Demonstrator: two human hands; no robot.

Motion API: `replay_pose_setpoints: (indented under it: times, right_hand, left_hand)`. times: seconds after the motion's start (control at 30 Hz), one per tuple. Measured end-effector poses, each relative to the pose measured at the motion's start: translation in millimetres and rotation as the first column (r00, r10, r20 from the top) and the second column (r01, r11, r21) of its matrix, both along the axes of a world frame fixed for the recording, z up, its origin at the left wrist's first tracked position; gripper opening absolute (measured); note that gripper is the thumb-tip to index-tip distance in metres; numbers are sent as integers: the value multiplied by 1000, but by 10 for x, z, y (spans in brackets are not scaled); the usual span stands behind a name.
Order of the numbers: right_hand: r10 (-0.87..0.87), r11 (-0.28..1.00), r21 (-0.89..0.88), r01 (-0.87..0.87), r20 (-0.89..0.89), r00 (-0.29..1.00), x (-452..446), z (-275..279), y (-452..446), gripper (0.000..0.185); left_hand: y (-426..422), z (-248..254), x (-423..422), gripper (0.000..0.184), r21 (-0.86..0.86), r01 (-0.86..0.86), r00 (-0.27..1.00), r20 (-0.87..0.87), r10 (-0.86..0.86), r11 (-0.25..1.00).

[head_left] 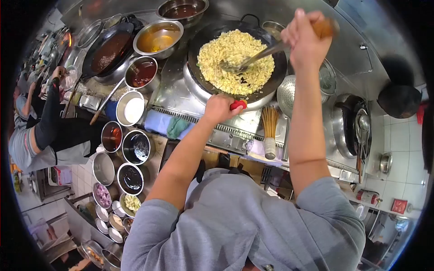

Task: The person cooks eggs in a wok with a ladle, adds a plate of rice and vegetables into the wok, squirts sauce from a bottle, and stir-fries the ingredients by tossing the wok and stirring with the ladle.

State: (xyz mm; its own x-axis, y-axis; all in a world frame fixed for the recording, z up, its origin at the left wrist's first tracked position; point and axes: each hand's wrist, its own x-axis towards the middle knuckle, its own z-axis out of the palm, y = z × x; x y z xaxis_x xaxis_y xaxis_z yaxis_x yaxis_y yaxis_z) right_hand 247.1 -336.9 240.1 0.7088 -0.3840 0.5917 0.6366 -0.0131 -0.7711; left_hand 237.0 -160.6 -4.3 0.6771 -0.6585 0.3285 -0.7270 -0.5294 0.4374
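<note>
A large dark wok (194, 56) stands on the stove, filled with yellow fried rice (214, 54). My left hand (220, 108) is closed at the wok's near rim, with a red cloth or grip (238, 105) showing beside the fingers. Raised over the wok's right side, my right hand (306, 38) is wrapped round the wooden handle of a metal ladle (266, 51). The ladle slants down to the left, and its head is in the rice. Motion blurs the handle's end.
Left of the wok are metal bowls of sauces and liquids (158, 38) and a white-filled pot (134, 110). A bamboo brush (269, 131) and a perforated strainer (286, 95) lie at the right. A second wok (108, 52) stands farther left, near another person (45, 131).
</note>
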Motion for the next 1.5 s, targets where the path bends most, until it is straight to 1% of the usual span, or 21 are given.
replay_pose_setpoints:
  times: [0.07, 0.13, 0.27, 0.37, 0.5, 0.67, 0.73, 0.8, 0.87, 1.0, 1.03, 1.17, 1.2, 1.23, 1.27, 1.3, 1.33, 1.37, 1.4, 1.47, 1.5]
  right_hand:
    - [-111, 955, -276, 109, 10, 994, -47, -543, 143, 27]
    - [74, 979, -189, -76, -17, 997, 31, -456, 29, 26]
    - [-330, 943, 25, 332, -47, 943, 311, 230, -798, 22]
    - [-260, 964, -6, 265, 174, 950, 275, -311, -760, 18]
    - [13, 997, 75, -2, -148, 989, 948, -61, -453, 31]
    - [-413, 904, 14, 427, -224, 883, 898, -94, -144, 21]
    - [-215, 974, 47, 223, -127, 968, 913, -248, -288, 19]
    - [-97, 982, 108, 156, -423, 901, 917, 184, -521, 20]
    - [76, 989, 141, -40, -265, 961, 852, 316, -860, 27]
    - [-448, 887, -142, 440, -30, 894, 121, -487, -51, 26]
    - [-238, 971, 15, 237, 99, 966, 65, -813, -10, 24]
    - [-391, 898, -235, 373, -38, 919, -587, -1334, 134, 18]
    - [-405, 751, -573, 329, -5, 915, -860, -1580, 51, 5]
    - [-332, 752, -625, 208, -87, 939, -1178, -1803, 81, 19]
    - [-444, 514, -845, 146, -116, 888, -1606, -1879, 149, 35]
    - [-284, 646, -737, -200, -475, 833, -1977, -2063, 155, 54]
    - [93, 857, -297, -421, -714, 693, -2356, -2070, 211, 55]
    - [511, 814, 229, -535, -721, 469, -2567, -2031, 253, 56]
    - [519, 808, 238, -540, -722, 457, -2577, -2012, 293, 56]
    - [763, 486, 867, -109, -361, 536, -2618, -2036, 523, 52]
    - [723, 475, 880, -20, -377, 579, -2433, -2137, 578, 36]
  left_hand:
    - [12, 4, 5, 38, -4, 5, 1000, -13, -5, 1000]
    - [4, 39, 13, 38, -8, 21, 1000, -15, -21, 1000]
    - [-14, 15, -1, 40, -45, 41, 998, -37, -43, 998]
    - [5, 5, 27, 39, -47, 9, 1000, -26, -10, 999]
    - [10, 8, -73, 38, -2, 29, 999, -45, -29, 1000]
    - [2, 28, -12, 36, -18, 8, 999, -41, -9, 1000]
    - [-3, 16, -15, 36, -21, 8, 999, -41, -9, 1000]
    - [-2, 61, -19, 37, 23, 7, 997, -78, -6, 1000]
    - [6, -33, 15, 36, -25, 21, 1000, -7, -21, 999]
    - [-15, -91, 43, 37, -84, 26, 999, -34, -29, 996]
    - [10, -38, 45, 33, -99, 66, 998, 21, -65, 993]
    - [19, -5, 24, 33, -94, 45, 999, 9, -45, 995]
    - [25, -13, 26, 33, -95, 51, 999, 14, -50, 994]
    - [26, -38, 50, 34, -85, 62, 998, 2, -62, 994]
    - [26, -47, 66, 34, -73, 71, 997, -13, -72, 995]
    - [29, -26, 72, 34, -74, 72, 997, -9, -73, 995]
    - [38, 4, 79, 35, -61, 89, 996, -27, -90, 994]
    - [56, 15, 76, 36, -47, 101, 993, -49, -103, 994]
    - [66, 9, 73, 36, -43, 91, 994, -59, -94, 995]
    - [47, -18, 92, 39, -51, 93, 995, -33, -95, 994]
    - [45, -32, 95, 39, -62, 92, 995, -41, -95, 994]
